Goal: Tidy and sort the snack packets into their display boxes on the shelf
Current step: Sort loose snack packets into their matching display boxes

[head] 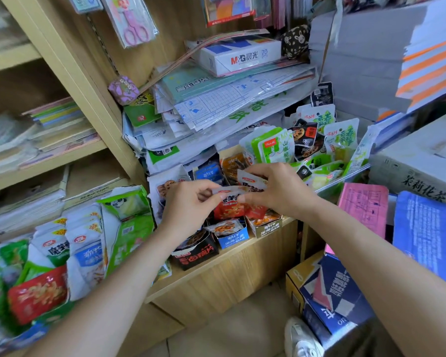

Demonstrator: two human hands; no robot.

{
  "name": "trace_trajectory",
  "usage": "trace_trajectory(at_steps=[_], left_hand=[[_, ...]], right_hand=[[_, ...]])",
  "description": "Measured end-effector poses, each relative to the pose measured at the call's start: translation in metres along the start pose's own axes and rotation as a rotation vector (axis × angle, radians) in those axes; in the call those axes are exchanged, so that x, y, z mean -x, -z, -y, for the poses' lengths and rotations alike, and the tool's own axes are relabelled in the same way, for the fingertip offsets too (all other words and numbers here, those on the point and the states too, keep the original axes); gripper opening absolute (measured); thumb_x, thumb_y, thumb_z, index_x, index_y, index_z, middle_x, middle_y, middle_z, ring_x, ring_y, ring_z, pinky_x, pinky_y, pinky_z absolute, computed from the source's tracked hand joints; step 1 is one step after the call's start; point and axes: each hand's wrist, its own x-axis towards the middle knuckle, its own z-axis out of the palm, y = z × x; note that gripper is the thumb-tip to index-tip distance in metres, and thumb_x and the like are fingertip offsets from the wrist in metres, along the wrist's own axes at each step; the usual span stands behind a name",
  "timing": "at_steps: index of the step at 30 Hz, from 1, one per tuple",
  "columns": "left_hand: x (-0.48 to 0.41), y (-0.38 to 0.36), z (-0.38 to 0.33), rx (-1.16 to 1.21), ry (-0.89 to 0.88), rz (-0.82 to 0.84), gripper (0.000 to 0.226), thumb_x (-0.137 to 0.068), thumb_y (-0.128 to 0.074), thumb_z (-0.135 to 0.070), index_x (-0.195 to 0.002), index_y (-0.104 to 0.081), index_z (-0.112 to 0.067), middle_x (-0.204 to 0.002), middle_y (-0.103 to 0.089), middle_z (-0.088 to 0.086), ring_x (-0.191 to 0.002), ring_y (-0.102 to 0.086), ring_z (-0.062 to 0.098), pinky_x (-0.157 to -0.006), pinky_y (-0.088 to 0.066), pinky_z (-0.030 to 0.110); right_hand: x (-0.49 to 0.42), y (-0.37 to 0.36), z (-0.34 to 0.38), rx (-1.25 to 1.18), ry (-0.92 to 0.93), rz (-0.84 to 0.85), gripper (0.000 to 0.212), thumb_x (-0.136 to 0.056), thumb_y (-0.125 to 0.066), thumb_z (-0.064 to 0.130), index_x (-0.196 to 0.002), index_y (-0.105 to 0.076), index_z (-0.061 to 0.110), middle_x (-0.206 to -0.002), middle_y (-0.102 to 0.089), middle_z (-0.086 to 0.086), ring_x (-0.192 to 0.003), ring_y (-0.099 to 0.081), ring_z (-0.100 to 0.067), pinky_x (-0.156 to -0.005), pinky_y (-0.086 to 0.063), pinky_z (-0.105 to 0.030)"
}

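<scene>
Both hands hold red and white snack packets (229, 204) above the small display boxes on the wooden shelf (232, 253). My left hand (188, 204) pinches the packets' white top edge from the left. My right hand (276, 189) grips the same bundle from the right, and its fingers cover part of the packets. Below stand a black display box (196, 256), a blue one (234, 238) and a tan one (267, 228), each with packets inside. Green and black packets (307, 143) fill an open box behind to the right.
Piles of green, white and red snack bags (62, 253) crowd the lower left. Stacked paper and a copy-paper ream (242, 56) lie behind the boxes. Cardboard cartons (417, 171) and a blue box (330, 300) stand on the right, with a white shoe (299, 338) on the floor.
</scene>
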Motion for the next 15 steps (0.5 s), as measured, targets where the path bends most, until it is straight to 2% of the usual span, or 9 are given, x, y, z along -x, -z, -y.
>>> trace_trajectory(at_steps=[1, 2, 4, 7, 11, 12, 14, 15], left_hand=[[-0.001, -0.003, -0.003, 0.004, -0.018, 0.007, 0.009, -0.086, -0.079, -0.022, -0.093, -0.079, -0.027, -0.075, -0.073, -0.014, -0.071, -0.068, 0.001, -0.068, -0.053, 0.014], [-0.002, -0.005, -0.005, 0.012, -0.030, 0.005, 0.011, -0.086, -0.079, -0.021, -0.094, -0.079, -0.028, -0.077, -0.073, -0.015, -0.072, -0.069, 0.001, -0.070, -0.056, 0.017], [0.001, -0.007, -0.006, 0.032, -0.014, -0.034, 0.018, -0.085, -0.080, -0.018, -0.099, -0.076, -0.027, -0.086, -0.073, -0.015, -0.073, -0.070, -0.001, -0.072, -0.058, 0.020], [0.022, -0.008, 0.003, -0.065, -0.010, -0.084, 0.021, -0.081, -0.083, -0.023, -0.097, -0.071, -0.031, -0.088, -0.071, -0.017, -0.072, -0.069, -0.002, -0.067, -0.059, 0.024], [0.055, -0.016, 0.014, -0.350, -0.046, 0.048, 0.008, -0.080, -0.080, -0.043, -0.086, -0.077, -0.038, -0.078, -0.072, -0.025, -0.075, -0.065, -0.005, -0.063, -0.057, 0.030], [0.057, -0.016, 0.016, -0.372, -0.073, 0.030, 0.012, -0.079, -0.081, -0.042, -0.090, -0.078, -0.038, -0.083, -0.073, -0.023, -0.079, -0.065, -0.002, -0.065, -0.057, 0.032], [0.053, -0.017, 0.018, -0.448, -0.113, 0.040, 0.033, -0.079, -0.080, -0.046, -0.110, -0.075, -0.036, -0.105, -0.073, -0.019, -0.096, -0.060, 0.007, -0.082, -0.052, 0.034], [0.050, -0.017, 0.016, -0.491, -0.108, 0.083, 0.045, -0.082, -0.076, -0.051, -0.123, -0.070, -0.035, -0.117, -0.070, -0.016, -0.105, -0.054, 0.010, -0.091, -0.044, 0.033]], right_hand=[[0.000, -0.002, 0.003, 0.017, 0.034, -0.026, 0.044, -0.080, -0.080, 0.041, -0.117, -0.071, 0.018, -0.099, -0.073, 0.005, -0.081, -0.061, 0.003, -0.068, -0.048, -0.017], [-0.001, -0.004, 0.004, 0.036, 0.054, -0.056, 0.030, -0.083, -0.079, 0.037, -0.105, -0.074, 0.017, -0.080, -0.071, 0.003, -0.061, -0.056, 0.001, -0.055, -0.042, -0.017], [-0.004, -0.007, 0.000, 0.070, 0.052, -0.127, 0.018, -0.089, -0.074, 0.031, -0.097, -0.076, 0.016, -0.058, -0.062, -0.001, -0.044, -0.047, -0.008, -0.041, -0.033, -0.021], [-0.006, -0.004, -0.006, 0.070, -0.022, -0.223, 0.016, -0.089, -0.074, 0.028, -0.101, -0.077, 0.018, -0.047, -0.055, -0.005, -0.039, -0.045, -0.013, -0.040, -0.030, -0.022], [-0.008, -0.004, -0.014, 0.039, -0.092, -0.275, 0.022, -0.089, -0.074, 0.026, -0.108, -0.077, 0.016, -0.040, -0.044, -0.002, -0.034, -0.036, -0.012, -0.038, -0.024, -0.016], [-0.009, -0.006, -0.016, 0.051, -0.101, -0.280, 0.025, -0.089, -0.073, 0.028, -0.110, -0.076, 0.015, -0.042, -0.048, -0.004, -0.034, -0.036, -0.011, -0.038, -0.025, -0.016], [-0.012, -0.007, -0.019, 0.068, -0.119, -0.289, 0.033, -0.089, -0.073, 0.032, -0.117, -0.073, 0.014, -0.050, -0.061, -0.006, -0.037, -0.047, -0.011, -0.039, -0.026, -0.013], [-0.012, -0.008, -0.019, 0.073, -0.125, -0.293, 0.033, -0.089, -0.072, 0.033, -0.115, -0.074, 0.013, -0.054, -0.064, -0.008, -0.042, -0.053, -0.016, -0.040, -0.030, -0.019]])
